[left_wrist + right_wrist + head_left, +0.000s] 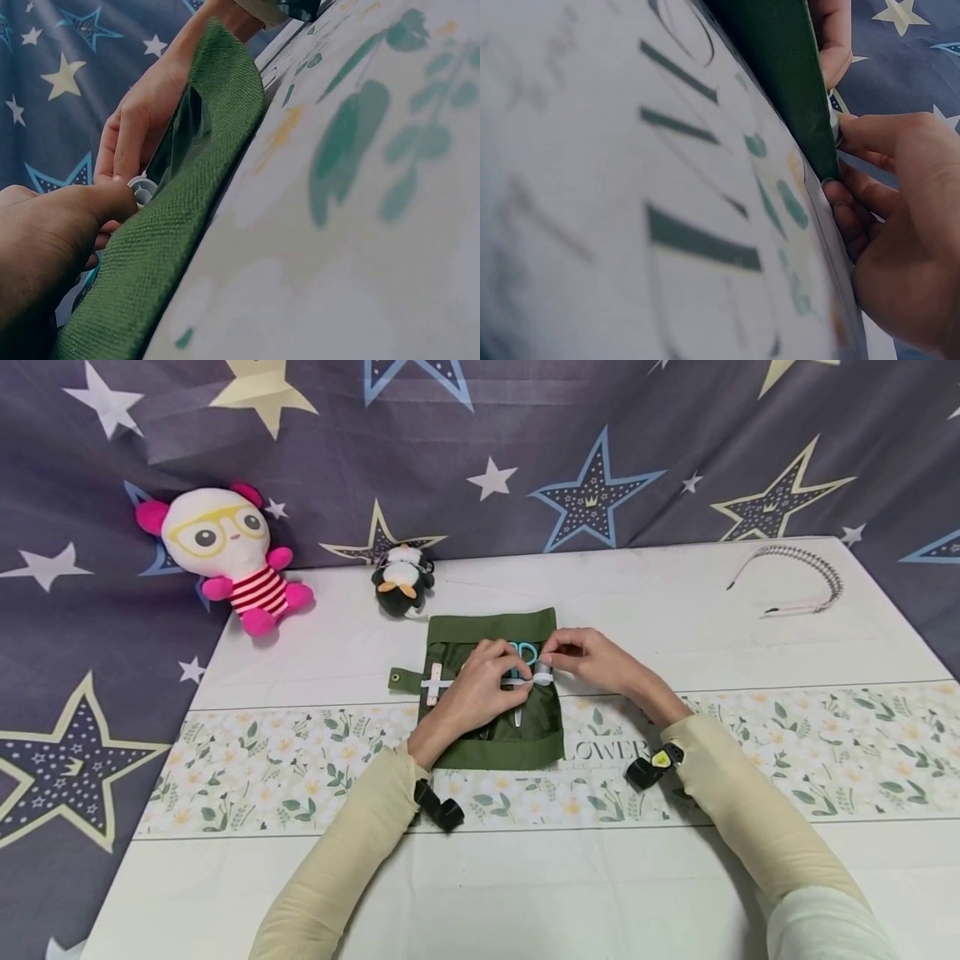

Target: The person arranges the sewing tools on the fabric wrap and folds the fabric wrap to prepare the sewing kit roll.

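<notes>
A dark green fabric sewing kit (495, 755) lies unfolded on the table, a white elastic band (447, 683) running across its inside. My left hand (486, 687) reaches over the kit and pinches the band near its right end. Beside those fingertips a small whitish spool (542, 675) sits at the band; its round spoked end (142, 189) shows in the left wrist view. My right hand (592, 658) holds the spool's upper end between thumb and fingers at the kit's right edge. Blue-handled scissors (528, 652) are tucked under the band, partly hidden by my left hand.
A pale pink patterned strip (434, 685) stands under the band at the kit's left, near a snap tab (405, 680). Behind are a penguin plush (403, 581) and a pink-and-white plush (240, 560). A headband (813, 568) lies at the back right.
</notes>
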{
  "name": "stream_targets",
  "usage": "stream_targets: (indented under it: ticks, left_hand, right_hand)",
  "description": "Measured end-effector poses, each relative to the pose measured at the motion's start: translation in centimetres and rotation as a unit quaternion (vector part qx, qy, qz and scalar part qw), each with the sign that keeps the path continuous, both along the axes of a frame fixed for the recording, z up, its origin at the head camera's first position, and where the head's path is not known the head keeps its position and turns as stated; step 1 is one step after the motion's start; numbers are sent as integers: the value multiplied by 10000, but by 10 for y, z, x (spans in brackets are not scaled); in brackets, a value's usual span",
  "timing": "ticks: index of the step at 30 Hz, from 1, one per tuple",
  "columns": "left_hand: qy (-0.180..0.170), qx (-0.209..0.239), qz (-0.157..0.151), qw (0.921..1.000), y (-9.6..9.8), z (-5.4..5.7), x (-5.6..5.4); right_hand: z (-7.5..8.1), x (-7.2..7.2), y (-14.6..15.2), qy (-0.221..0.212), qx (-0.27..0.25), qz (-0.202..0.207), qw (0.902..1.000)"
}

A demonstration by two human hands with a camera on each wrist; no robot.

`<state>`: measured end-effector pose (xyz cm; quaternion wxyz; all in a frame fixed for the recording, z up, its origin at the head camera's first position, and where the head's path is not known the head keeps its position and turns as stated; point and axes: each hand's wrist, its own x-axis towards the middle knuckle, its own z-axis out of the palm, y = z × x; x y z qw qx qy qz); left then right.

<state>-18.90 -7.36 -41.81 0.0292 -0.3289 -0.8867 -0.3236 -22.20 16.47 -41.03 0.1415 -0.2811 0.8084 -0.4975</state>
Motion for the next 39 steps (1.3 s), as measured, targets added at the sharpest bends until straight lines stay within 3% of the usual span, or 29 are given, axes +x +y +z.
stream_targets:
  ticks: [39]
  left_hand:
    - [-14,-35,-39,10000,0,0,0]
  right_hand:
    - [1,-2,4,-68,-307,259,9992]
